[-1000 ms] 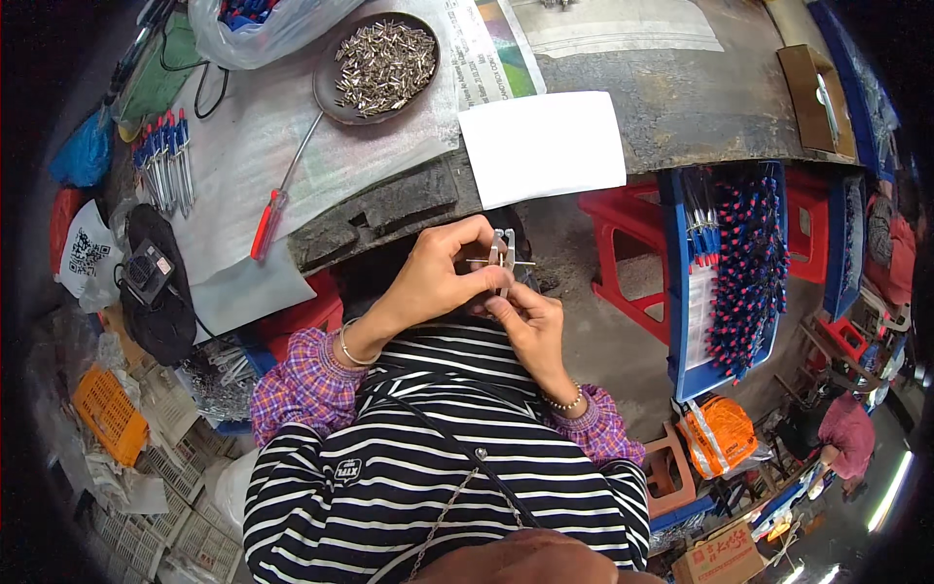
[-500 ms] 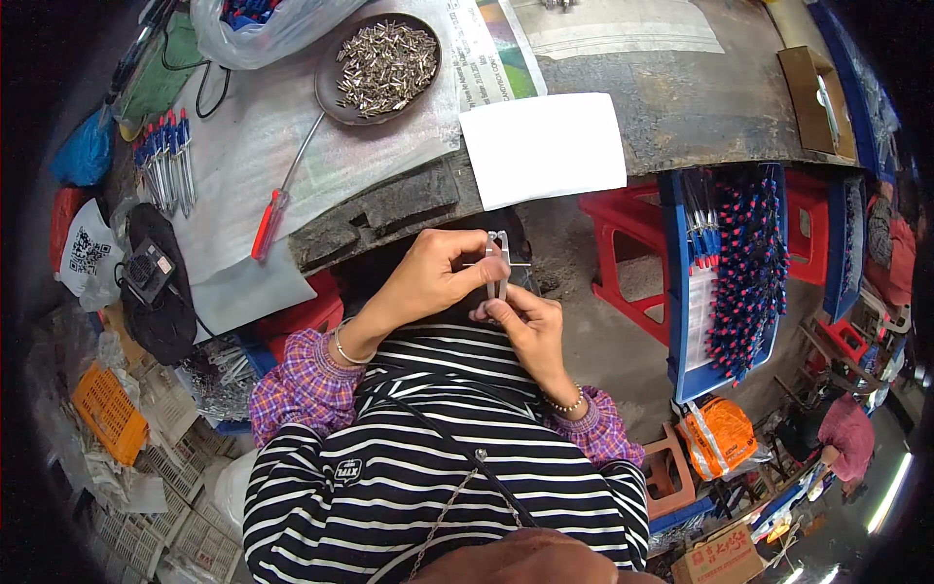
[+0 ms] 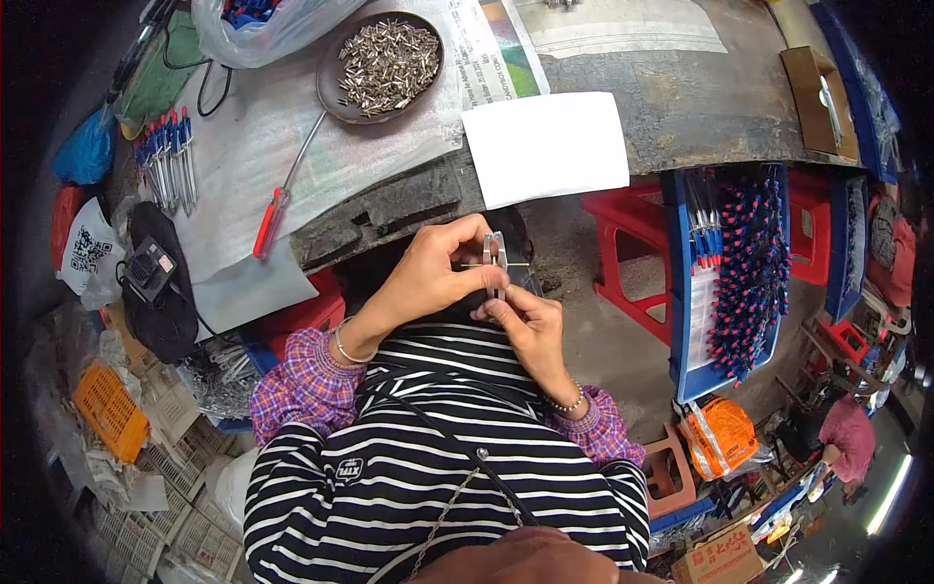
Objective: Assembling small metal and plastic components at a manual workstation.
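Two hands are shown at frame centre. A small metal clip [image 3: 495,263] is pinched by the left hand [image 3: 428,277] and steadied from below by the right hand [image 3: 525,326], so a thin rod [image 3: 467,265] can be threaded through it.

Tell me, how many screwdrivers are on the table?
1: a red-handled screwdriver lies on the pale sheet, just below the dish of small metal parts. Others may be hidden under the clutter.

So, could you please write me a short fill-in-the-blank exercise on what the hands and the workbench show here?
1. Both hands, the left hand and the right hand, hold a small ____ tool.
2. The round dish holds small ____ parts.
3. The screwdriver has a ____ handle.
4. The blank sheet on the bench edge is ____.

Missing words: metal; metal; red; white
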`<state>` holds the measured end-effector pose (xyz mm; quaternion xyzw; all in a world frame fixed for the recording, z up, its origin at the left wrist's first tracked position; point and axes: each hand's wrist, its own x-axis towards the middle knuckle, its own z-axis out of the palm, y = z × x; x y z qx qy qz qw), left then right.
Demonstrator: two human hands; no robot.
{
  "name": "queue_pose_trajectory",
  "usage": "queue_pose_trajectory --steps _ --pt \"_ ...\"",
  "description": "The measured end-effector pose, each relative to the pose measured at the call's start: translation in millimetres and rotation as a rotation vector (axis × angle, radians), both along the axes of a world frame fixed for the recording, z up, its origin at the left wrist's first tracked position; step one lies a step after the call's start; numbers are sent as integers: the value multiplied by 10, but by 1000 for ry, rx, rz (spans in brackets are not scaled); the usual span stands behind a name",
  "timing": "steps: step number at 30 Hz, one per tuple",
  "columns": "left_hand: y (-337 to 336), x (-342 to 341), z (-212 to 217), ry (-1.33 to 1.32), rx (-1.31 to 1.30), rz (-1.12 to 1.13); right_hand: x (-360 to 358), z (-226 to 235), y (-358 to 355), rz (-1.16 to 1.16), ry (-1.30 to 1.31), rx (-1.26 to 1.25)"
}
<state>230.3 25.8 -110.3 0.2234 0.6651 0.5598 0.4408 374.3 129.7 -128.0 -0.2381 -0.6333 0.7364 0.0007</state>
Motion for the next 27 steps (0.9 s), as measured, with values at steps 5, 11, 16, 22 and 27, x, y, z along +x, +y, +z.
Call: queue_pose_trajectory --steps 5,11,16,22,27 --pt "-1 -84 70 121 -126 -171 -4 28 17 -15 -19 -15" --pt "-56 -17 -44 24 -42 -90 9 38 18 18 -19 23" --pt "-51 -7 -78 -50 -25 -47 9 12 28 -3 -8 0" --pt "-63 -74 92 113 -136 -124 -20 5 19 20 -16 -42" --pt "36 32 215 388 167 -158 -2 132 138 -44 43 113"
